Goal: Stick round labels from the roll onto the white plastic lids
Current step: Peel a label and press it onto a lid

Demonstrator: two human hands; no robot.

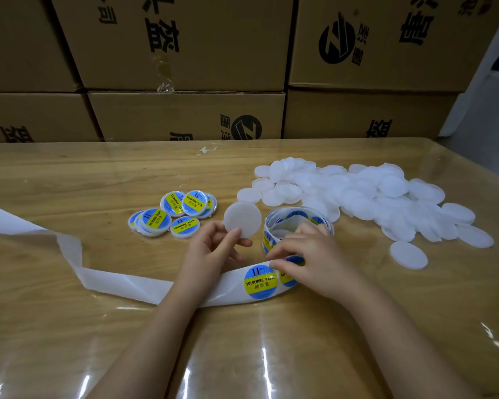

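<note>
Toward the worktop's right edge, blank lids lie heaped (labelled lids sit mid-worktop). The left hand's fingers pinch one white lid, while the right hand's fingers curl narrowly onto a label.

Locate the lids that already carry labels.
Head view: the labelled lids sit clustered left of centre on the table, just beyond the left hand, which holds a blank lid.

Left hand pinching blank lid, right hand on label strip
</note>
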